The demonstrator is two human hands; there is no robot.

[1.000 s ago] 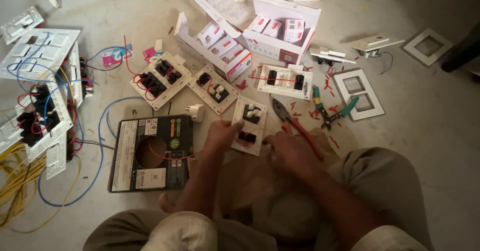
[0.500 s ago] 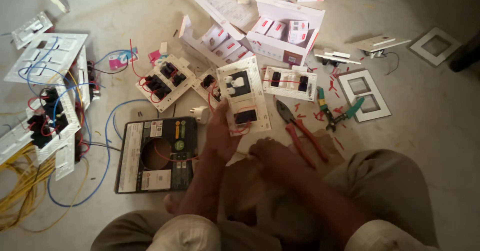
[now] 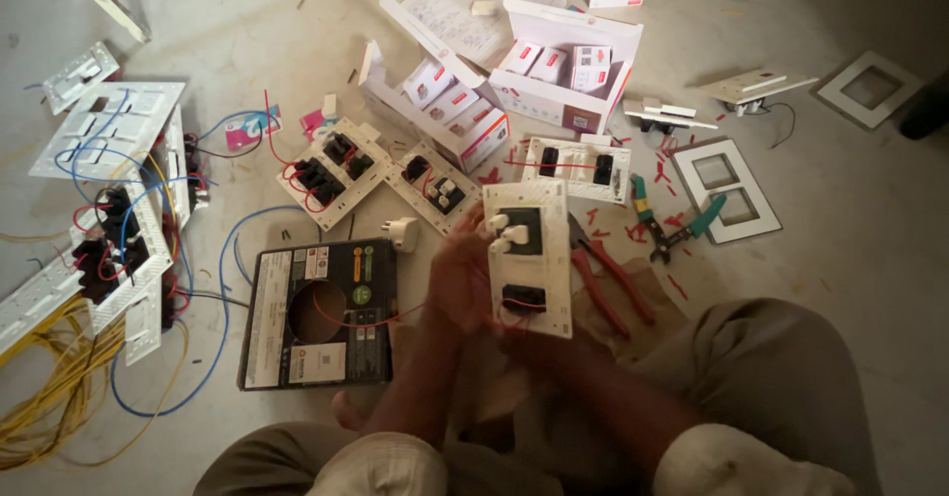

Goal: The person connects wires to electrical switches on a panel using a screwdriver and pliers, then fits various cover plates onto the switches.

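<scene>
Raised off the floor since the earlier frame, the white switch plate now stands upright, long axis vertical, above the lap. Left hand has fingers clamped on its left edge; the right hand lies hidden below, grip unclear.

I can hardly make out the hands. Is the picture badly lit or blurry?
Head view: the floor at the top is evenly daylit; the left hand and lap sit in shadow, dim and soft-edged; the white switch plate stays bright and legible; no strong glare.
</scene>
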